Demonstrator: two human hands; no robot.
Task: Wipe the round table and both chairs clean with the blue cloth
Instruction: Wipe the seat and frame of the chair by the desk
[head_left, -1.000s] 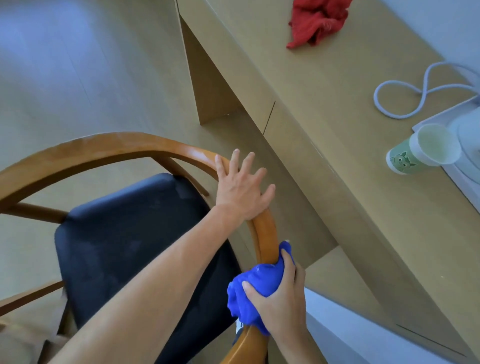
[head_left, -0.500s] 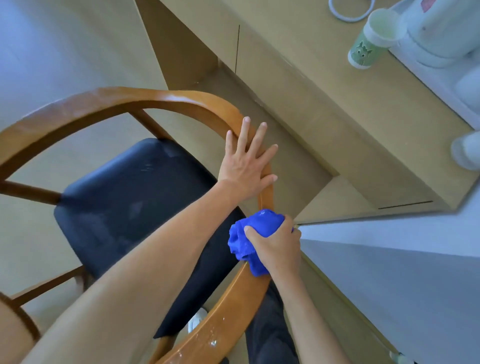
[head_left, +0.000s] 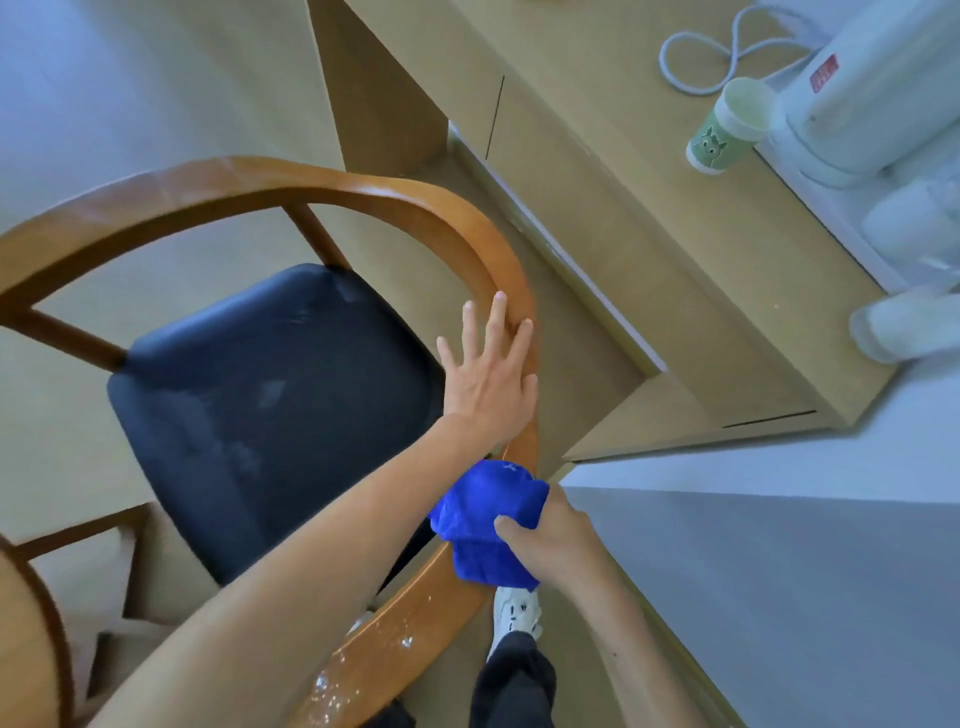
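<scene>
Blue cloth (head_left: 488, 519), soft and bunched into a wad, sat on the curved wooden rail (head_left: 415, 618) of the chair (head_left: 270, 415), gripped by the right hand (head_left: 550, 540) with its fingers (head_left: 506, 526) clenched round the fabric. Nearest the camera the rail carried white flecks and specks, so that stretch looked unwiped; the wipe would go best with the wad pressed flat and drawn slowly along the curve, wrapping both edges of the rail. Just beyond the cloth, the left hand (head_left: 488, 384) lay on the rail with straight, spread fingers, grasping nothing and apparently steadying the chair. Inside the hoop the dark padded seat looked smooth and faintly smudged, likely needing a pass too. Farther off, the pale wooden counter (head_left: 623, 218) held a green paper cup (head_left: 727, 127), a looped white cord (head_left: 727, 57) and a white kettle (head_left: 872, 88). No round table was visible.
</scene>
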